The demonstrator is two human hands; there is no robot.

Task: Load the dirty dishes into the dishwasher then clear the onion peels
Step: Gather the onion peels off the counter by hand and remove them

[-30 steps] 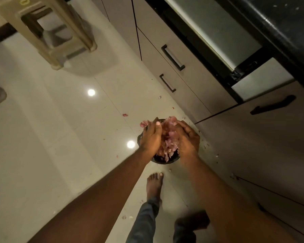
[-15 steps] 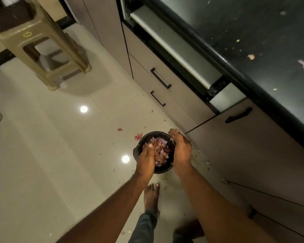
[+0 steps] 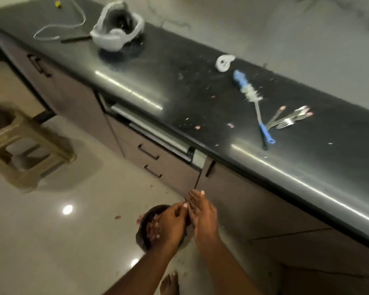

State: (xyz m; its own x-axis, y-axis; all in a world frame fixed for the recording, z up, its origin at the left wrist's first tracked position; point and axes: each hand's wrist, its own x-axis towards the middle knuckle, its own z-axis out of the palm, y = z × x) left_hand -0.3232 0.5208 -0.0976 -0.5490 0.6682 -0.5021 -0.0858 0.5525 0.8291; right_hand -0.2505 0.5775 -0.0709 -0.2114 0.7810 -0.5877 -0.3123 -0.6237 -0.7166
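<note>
Glossy pale tile floor [image 3: 51, 241] throws back two round ceiling-light spots, left of where the hands meet and below them. A beige plastic stool [image 3: 24, 150] stands well off to the left. Brown cabinet fronts [image 3: 170, 173] with black bar handles run just above, under a long dark countertop [image 3: 179, 86] streaked with light; pale wall [image 3: 285, 28] behind.

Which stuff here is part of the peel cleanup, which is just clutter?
Job:
bin on the floor
peels in it
peel scraps on the counter
left hand
right hand

Clutter:
headset
brush
cutlery
stool
</note>
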